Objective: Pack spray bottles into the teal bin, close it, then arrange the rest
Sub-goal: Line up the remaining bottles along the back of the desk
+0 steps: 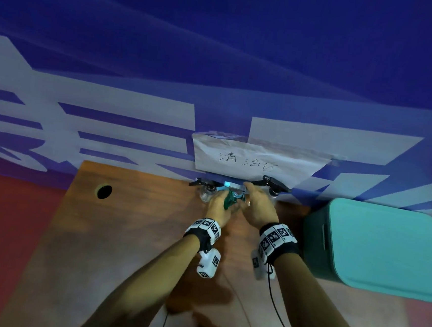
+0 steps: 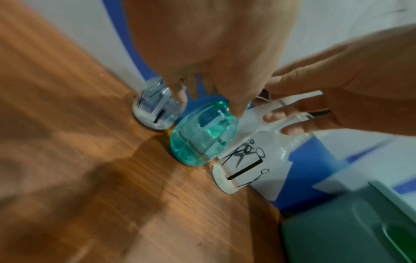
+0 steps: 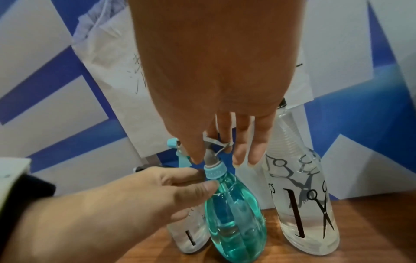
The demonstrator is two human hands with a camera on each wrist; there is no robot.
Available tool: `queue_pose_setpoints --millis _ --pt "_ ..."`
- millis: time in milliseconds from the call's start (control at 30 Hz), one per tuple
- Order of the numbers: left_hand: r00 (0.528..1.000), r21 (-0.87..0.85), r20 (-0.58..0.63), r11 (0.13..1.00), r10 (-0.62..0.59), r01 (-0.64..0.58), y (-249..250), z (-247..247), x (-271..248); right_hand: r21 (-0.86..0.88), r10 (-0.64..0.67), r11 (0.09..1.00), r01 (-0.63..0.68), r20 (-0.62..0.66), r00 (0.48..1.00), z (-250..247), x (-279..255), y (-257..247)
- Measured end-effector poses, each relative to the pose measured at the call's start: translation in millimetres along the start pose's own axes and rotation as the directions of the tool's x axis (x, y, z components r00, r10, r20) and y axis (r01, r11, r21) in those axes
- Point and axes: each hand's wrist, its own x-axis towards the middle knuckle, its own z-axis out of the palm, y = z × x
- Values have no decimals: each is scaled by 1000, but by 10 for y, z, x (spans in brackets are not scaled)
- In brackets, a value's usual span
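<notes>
Three spray bottles stand in a row at the table's far edge against the wall. The teal bottle (image 1: 232,199) (image 2: 202,138) (image 3: 234,222) is in the middle. My left hand (image 1: 221,203) (image 3: 202,183) grips its neck just under the blue collar. My right hand (image 1: 249,193) (image 3: 216,156) hangs over its spray head, fingers straight, thumb on one side and fingers on the other. A small clear bottle (image 1: 204,195) (image 2: 155,106) (image 3: 191,236) stands to its left. A taller clear bottle (image 2: 247,160) (image 3: 308,204) printed with scissors stands to its right.
The teal bin (image 1: 386,245) (image 2: 337,231) sits at the table's right with its lid on. A paper sign (image 1: 257,159) is taped to the blue and white wall behind the bottles. The wooden table (image 1: 123,233) has a cable hole (image 1: 104,191) at its far left.
</notes>
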Motion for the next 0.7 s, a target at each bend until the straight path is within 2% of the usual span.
queue_pose_setpoints --millis 133,267,400,533,700 --pt "1000 -102 -26 995 0 -3 -95 98 139 -45 -22 999 23 37 999 72 186 28" --pt "998 -141 -65 990 12 -21 -144 189 189 -42 -22 999 22 6 1000 91 283 42" --pt "993 -143 -118 990 -23 6 -112 201 201 -57 -14 998 13 -17 1000 142 314 70" --pt "992 -65 -106 996 -64 57 -140 238 244 -36 28 999 -29 -22 999 193 313 41" --pt "991 -103 -105 992 -82 71 -166 220 265 -36 47 998 -48 -29 998 223 367 -37"
